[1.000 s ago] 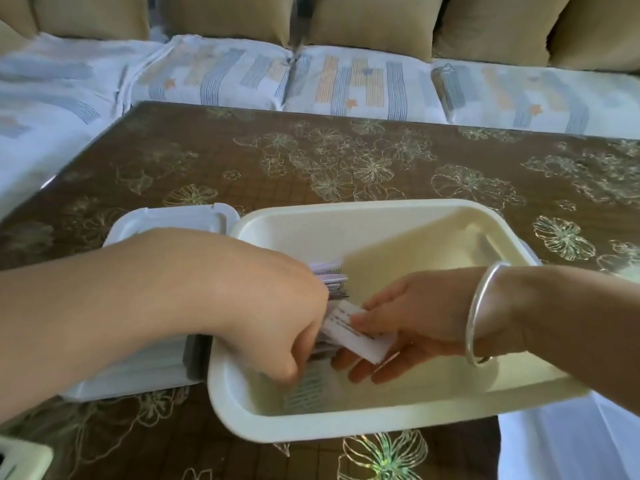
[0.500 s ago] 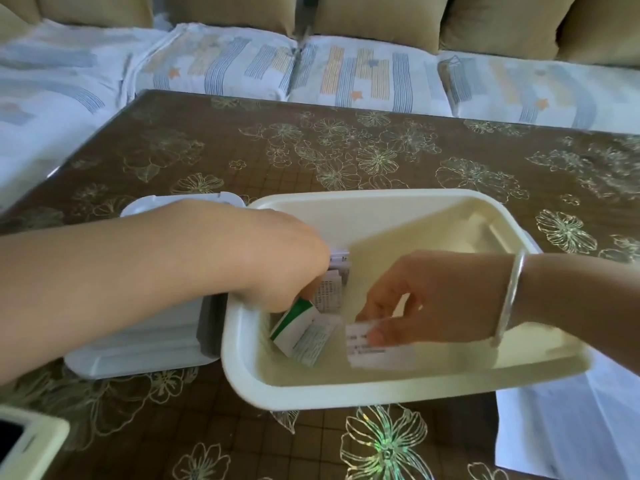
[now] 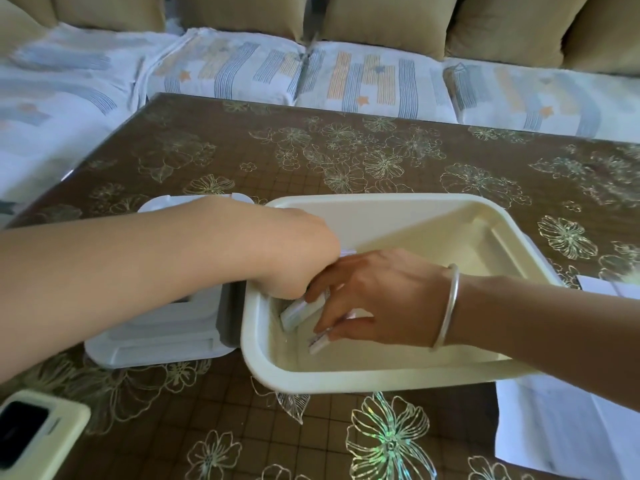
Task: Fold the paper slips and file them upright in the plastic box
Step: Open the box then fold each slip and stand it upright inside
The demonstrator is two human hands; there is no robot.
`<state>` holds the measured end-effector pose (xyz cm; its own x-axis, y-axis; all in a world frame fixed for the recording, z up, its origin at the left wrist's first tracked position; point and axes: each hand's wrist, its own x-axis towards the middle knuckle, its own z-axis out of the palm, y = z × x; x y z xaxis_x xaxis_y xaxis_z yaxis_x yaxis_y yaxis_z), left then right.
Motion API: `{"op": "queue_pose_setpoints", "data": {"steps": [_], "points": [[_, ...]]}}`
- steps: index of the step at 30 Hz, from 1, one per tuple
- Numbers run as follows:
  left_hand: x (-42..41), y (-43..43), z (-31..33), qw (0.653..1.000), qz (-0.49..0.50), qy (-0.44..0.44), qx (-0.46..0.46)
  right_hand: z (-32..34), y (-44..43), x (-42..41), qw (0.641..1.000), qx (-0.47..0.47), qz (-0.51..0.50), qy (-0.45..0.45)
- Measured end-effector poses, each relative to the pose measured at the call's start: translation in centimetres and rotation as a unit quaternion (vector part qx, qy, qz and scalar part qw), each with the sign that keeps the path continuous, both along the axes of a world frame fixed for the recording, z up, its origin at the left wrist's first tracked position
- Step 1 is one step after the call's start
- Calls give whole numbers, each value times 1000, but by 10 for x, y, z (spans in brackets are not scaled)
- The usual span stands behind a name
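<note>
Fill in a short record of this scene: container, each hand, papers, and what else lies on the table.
Container: cream plastic box, open, on the table
Left hand: reaching into the box's left end; fingers hidden
Right hand: inside the box, pinching a folded slip
Second slip: tilted, between the hands
Lid: left of the box
Also there: paper sheets at right, phone near left

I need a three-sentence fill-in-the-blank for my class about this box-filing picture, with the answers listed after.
The silver bangle sits on the ____ wrist.
The lid lies to the ____ of the plastic box.
The right hand pinches a folded slip ____ the box.
Answers: right; left; inside.
</note>
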<state>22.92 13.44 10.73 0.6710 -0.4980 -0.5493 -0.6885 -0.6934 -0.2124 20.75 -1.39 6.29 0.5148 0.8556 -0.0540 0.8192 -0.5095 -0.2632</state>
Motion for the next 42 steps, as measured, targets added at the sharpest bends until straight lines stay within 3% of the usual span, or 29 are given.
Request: {"op": "queue_pose_setpoints", "data": {"steps": [5, 8, 12, 15, 21, 26, 32, 42], "points": [[-7, 18, 6, 993, -24, -82, -87, -5, 6, -1, 999, 23, -34, -22], [-13, 35, 6, 976, -18, -115, -185, -2, 16, 1, 998, 17, -46, -50], [-20, 51, 4, 917, -83, -253, -296, -1, 24, 4, 993, -85, -78, -37], [-21, 62, -1, 888, -41, -310, -337, -1, 25, 5, 990, -99, -98, -15], [-25, 65, -21, 852, 99, -249, -450, -5, 32, 5, 986, -113, -120, 0], [-28, 63, -26, 844, 116, -231, -470, -5, 38, 4, 980, -169, -100, -41], [-29, 62, -25, 842, 127, -214, -478, 1, 41, 5, 965, -141, -200, -91], [-32, 61, -23, 844, 152, -186, -479, 9, 54, -5, 967, -163, -142, -138]]}}
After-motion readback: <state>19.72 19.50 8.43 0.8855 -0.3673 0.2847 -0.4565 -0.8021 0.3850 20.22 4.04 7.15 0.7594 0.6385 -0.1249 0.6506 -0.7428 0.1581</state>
